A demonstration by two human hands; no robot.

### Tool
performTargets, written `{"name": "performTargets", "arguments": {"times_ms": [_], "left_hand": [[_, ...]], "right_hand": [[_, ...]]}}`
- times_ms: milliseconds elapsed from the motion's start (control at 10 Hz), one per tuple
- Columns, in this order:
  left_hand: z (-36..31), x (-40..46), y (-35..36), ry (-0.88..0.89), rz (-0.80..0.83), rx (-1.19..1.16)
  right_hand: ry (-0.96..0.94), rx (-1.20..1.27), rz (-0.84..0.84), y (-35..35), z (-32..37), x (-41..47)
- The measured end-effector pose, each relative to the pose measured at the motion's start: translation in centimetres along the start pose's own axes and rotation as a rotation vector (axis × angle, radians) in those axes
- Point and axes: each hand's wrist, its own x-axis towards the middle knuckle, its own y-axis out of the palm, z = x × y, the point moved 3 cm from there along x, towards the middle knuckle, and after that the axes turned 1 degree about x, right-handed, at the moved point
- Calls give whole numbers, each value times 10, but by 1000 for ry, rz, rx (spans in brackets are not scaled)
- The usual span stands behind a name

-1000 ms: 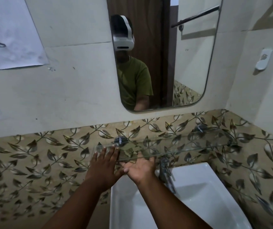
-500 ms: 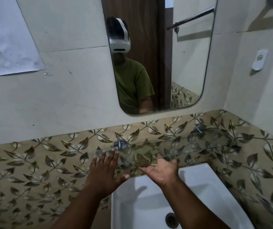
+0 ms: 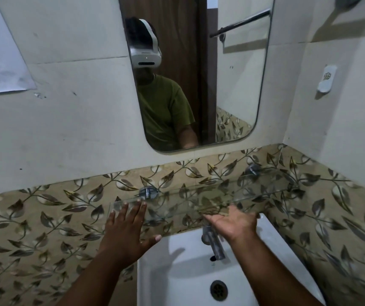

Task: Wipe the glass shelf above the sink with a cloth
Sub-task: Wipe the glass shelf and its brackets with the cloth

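Observation:
A clear glass shelf (image 3: 265,191) runs along the leaf-patterned wall above the white sink (image 3: 190,261), held by two round metal brackets. My left hand (image 3: 126,230) lies flat, fingers spread, with its fingertips at the shelf's left end. My right hand (image 3: 234,224) is open, palm turned up, just under the shelf's front edge near the middle. Neither hand holds anything. No cloth is in view.
A chrome tap (image 3: 213,244) stands at the back of the sink, right beside my right wrist. A mirror (image 3: 232,89) hangs above the shelf. A white holder (image 3: 327,78) is fixed on the right wall, which closes in at the shelf's right end.
My right hand has slid to the right along the shelf's front edge and turned palm up. My left hand has stayed at the shelf's left end.

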Motion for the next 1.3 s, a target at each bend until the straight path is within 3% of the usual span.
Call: {"name": "performTargets", "arguments": {"times_ms": [100,200,400,500,600,700,800,900,1000,1100,1200,1300], "left_hand": [[1,-1,3,5,-9,6],[2,-1,7,6,-14,6],[3,1,7,3,-2,34],[3,0,6,-5,3,46],[2,0,6,1,13,64],[3,0,5,1,2,61],[3,1,4,-4,8,74],[3,1,2,-13,9,80],[3,1,2,-13,16,80],[5,0,3,-30,23,82],[3,2,1,-27,31,92],[4,4,0,-33,28,104]], "right_hand": [[-89,71,26,6,27,15],[-93,63,87,15,8,17],[-58,-124,13,1,36,-4],[-164,199,-81,7,69,-8],[-44,743,174,18,63,-3],[-126,80,109,6,52,23],[-74,-52,111,-7,67,5],[-174,141,1,-8,111,-8],[-274,109,-153,-1,130,-2],[-247,36,-40,0,118,8],[-337,34,17,-14,136,1],[-405,-14,-116,-15,160,-8]]}}
